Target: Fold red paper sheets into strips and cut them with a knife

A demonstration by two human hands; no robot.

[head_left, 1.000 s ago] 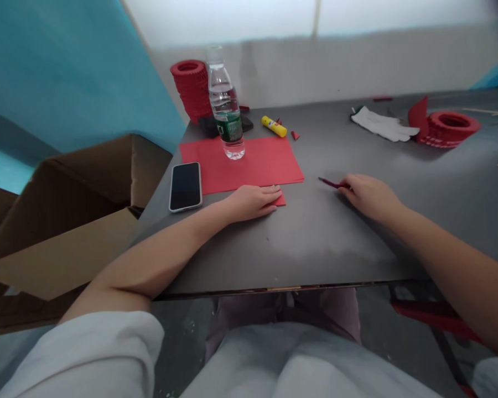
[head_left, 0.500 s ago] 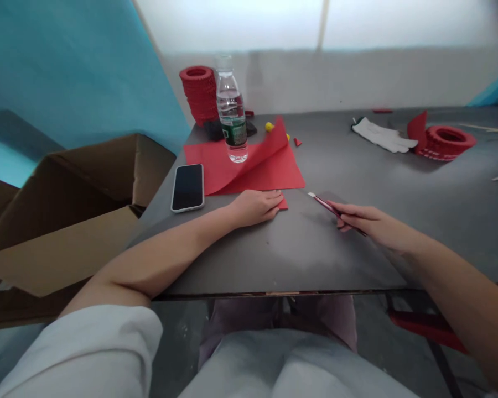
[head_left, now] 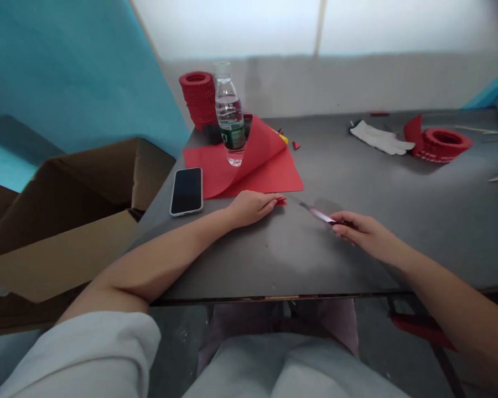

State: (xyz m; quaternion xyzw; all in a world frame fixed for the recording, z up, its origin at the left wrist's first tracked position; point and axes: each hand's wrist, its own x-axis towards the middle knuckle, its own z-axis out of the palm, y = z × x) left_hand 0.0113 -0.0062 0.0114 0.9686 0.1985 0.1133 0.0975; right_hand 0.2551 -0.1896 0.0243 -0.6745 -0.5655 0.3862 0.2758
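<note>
My left hand (head_left: 255, 207) is closed on a small folded piece of red paper (head_left: 281, 202) at the tabletop, its fingers pressed together over it. To the right, my right hand (head_left: 359, 229) grips a slim utility knife (head_left: 320, 214) whose tip points left toward the small paper, with a gap between them. Larger red sheets (head_left: 274, 174) lie just behind my left hand, the upper one curled up. A water bottle (head_left: 232, 127) stands on the sheets.
A phone (head_left: 186, 191) lies left of the sheets. Behind is a stack of red rings (head_left: 198, 99). A white glove (head_left: 382, 138) and a red ring-shaped roll (head_left: 444, 145) sit at the back right. Open cardboard boxes (head_left: 91, 166) stand left of the grey table (head_left: 240, 271).
The small red paper has lifted slightly between my left fingers. The knife has turned in my right hand and looks blurred. The upper red sheet now curls further left, in front of the bottle.
</note>
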